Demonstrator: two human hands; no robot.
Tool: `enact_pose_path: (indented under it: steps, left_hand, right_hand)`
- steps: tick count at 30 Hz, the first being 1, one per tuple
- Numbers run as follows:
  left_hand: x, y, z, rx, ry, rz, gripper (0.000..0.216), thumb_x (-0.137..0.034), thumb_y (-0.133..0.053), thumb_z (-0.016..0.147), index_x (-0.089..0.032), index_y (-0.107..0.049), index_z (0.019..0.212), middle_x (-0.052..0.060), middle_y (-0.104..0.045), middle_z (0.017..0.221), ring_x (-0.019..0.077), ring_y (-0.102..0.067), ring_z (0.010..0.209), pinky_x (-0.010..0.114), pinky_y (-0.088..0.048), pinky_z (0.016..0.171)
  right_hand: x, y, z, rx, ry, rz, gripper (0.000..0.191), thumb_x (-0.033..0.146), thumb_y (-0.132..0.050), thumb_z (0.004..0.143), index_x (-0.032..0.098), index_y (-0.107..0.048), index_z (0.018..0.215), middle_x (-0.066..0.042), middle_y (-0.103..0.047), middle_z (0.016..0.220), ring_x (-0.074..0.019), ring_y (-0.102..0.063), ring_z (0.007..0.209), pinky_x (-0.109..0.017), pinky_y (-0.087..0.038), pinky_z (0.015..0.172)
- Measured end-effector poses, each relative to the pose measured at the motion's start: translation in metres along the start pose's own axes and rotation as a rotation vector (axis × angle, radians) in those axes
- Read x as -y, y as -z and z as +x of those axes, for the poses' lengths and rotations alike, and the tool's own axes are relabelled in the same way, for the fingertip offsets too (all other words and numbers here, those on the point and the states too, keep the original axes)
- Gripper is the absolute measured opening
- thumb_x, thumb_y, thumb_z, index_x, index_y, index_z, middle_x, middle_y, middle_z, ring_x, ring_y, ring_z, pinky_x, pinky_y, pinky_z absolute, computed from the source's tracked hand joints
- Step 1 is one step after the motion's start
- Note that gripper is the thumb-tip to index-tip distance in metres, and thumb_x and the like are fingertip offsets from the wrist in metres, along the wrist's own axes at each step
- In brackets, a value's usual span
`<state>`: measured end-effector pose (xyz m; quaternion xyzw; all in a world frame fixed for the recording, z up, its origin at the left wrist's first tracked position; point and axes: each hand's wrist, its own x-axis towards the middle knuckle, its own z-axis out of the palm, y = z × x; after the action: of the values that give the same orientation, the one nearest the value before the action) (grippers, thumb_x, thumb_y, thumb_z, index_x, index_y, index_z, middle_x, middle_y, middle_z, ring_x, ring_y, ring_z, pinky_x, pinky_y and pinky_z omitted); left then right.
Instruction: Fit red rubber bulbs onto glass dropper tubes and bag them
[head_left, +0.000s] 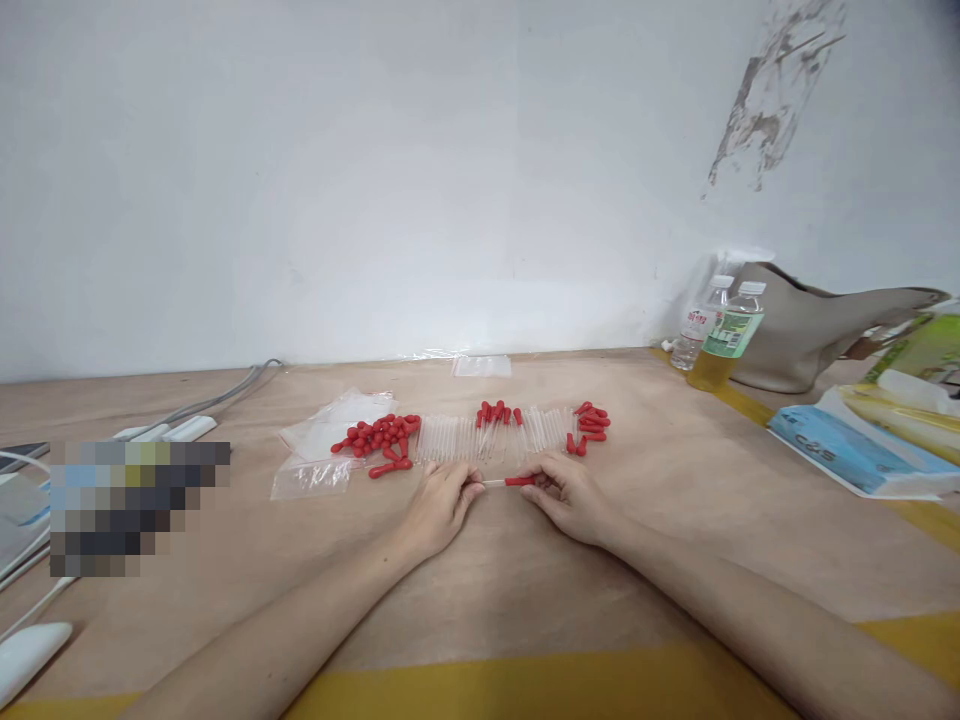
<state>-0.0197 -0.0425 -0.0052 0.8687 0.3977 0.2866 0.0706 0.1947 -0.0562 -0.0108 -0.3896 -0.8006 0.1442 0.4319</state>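
My left hand pinches the clear glass end of a dropper held level just above the wooden table. My right hand pinches the dropper's red rubber bulb end. Just beyond my hands lies a row of clear glass dropper tubes, a few with red bulbs fitted. A heap of loose red bulbs lies to the left of the row. A smaller heap of red bulbs lies to its right.
Clear plastic bags lie left of the bulbs, another by the wall. Two bottles, a beige bag and tissue packs stand at the right. Cables and a white device are at the left.
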Motion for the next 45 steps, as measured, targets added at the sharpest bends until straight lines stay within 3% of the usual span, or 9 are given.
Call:
enact_pose_path:
  steps: [8,16,37,45]
  left_hand:
    - [-0.004,-0.004,-0.001,0.034,-0.069,-0.12,0.015,-0.025,-0.036,0.088,-0.017,-0.047,0.083,0.001,-0.056,0.074,0.0128,-0.052,0.068,0.025,-0.04,0.062]
    - [-0.005,-0.003,-0.003,0.0,-0.126,-0.187,0.013,-0.023,-0.039,0.086,-0.017,-0.049,0.081,0.0,-0.056,0.071,0.0104,-0.052,0.063,0.022,-0.04,0.059]
    - [-0.002,-0.009,-0.003,0.032,-0.131,-0.089,0.016,-0.023,-0.036,0.087,-0.017,-0.048,0.078,0.001,-0.055,0.068,0.0111,-0.051,0.061,0.022,-0.039,0.056]
    - [-0.004,-0.012,0.0,0.001,-0.204,0.023,0.021,-0.024,-0.033,0.088,-0.017,-0.046,0.074,0.001,-0.051,0.065,0.0117,-0.048,0.061,0.023,-0.039,0.057]
  right_hand:
    - [0.002,-0.002,0.003,0.036,0.074,0.093,0.014,0.023,-0.051,0.079,0.019,-0.062,0.088,-0.003,-0.064,0.082,-0.0128,-0.057,0.073,-0.026,-0.045,0.068]
    - [0.002,-0.001,0.002,0.056,0.107,0.116,0.014,0.022,-0.051,0.08,0.02,-0.064,0.083,-0.002,-0.065,0.074,-0.0116,-0.058,0.068,-0.023,-0.045,0.062]
    - [-0.009,-0.011,-0.003,0.018,0.264,-0.112,0.013,0.024,-0.046,0.082,0.019,-0.058,0.086,-0.004,-0.06,0.072,-0.0131,-0.053,0.066,-0.025,-0.042,0.06]
    - [-0.007,-0.008,-0.001,0.094,0.284,-0.209,0.013,0.025,-0.044,0.082,0.018,-0.056,0.084,-0.005,-0.056,0.071,-0.0142,-0.052,0.067,-0.026,-0.041,0.061]
